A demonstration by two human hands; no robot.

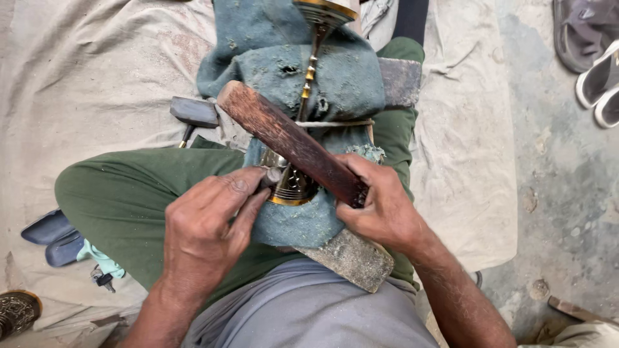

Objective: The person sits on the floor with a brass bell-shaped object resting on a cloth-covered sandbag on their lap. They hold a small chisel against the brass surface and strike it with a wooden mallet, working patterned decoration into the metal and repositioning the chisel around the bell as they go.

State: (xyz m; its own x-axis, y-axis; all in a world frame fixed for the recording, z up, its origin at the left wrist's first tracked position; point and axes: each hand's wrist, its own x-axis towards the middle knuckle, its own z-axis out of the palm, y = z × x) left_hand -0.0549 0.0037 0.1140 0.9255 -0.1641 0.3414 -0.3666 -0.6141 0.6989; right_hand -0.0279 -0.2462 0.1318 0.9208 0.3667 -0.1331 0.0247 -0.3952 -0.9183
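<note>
Right hand clamped on lower end of reddish wooden stick, stick lying slanted across brass stemmed piece. Left hand fingers pinched together on small metal tool, tip touching engraved brass base. Brass piece rests on teal cloth over lap, tied by cord. Hammer near left knee on beige floor sheet. Sandals at upper right corner of floor.

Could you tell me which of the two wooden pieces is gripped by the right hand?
The reddish-brown stick lying diagonally, gripped by the right hand; the grey wooden block lies underneath the cloth.
</note>
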